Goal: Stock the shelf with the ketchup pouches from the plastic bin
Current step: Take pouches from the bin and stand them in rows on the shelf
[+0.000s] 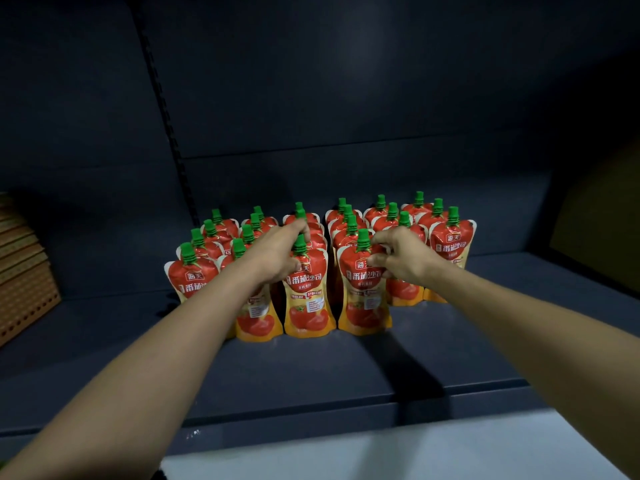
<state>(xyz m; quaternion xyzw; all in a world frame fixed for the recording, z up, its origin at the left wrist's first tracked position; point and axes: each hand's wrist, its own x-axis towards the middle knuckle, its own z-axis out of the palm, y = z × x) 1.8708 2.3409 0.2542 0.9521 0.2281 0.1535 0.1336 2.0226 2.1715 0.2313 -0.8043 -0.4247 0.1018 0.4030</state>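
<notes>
Several red-and-yellow ketchup pouches with green caps stand upright in rows on the dark shelf point(346, 368). My left hand point(273, 252) grips the top of a front-row pouch point(308, 299) just under its green cap. My right hand point(403, 256) pinches the upper right edge of the neighbouring front pouch point(363, 299). Both pouches stand on the shelf board. The plastic bin is out of view.
A stack of brown perforated cardboard point(24, 271) lies on the shelf at far left. A slotted upright point(162, 109) runs down the dark back panel. A brown box side point(602, 230) shows at right. The shelf's front edge point(311, 420) is near me.
</notes>
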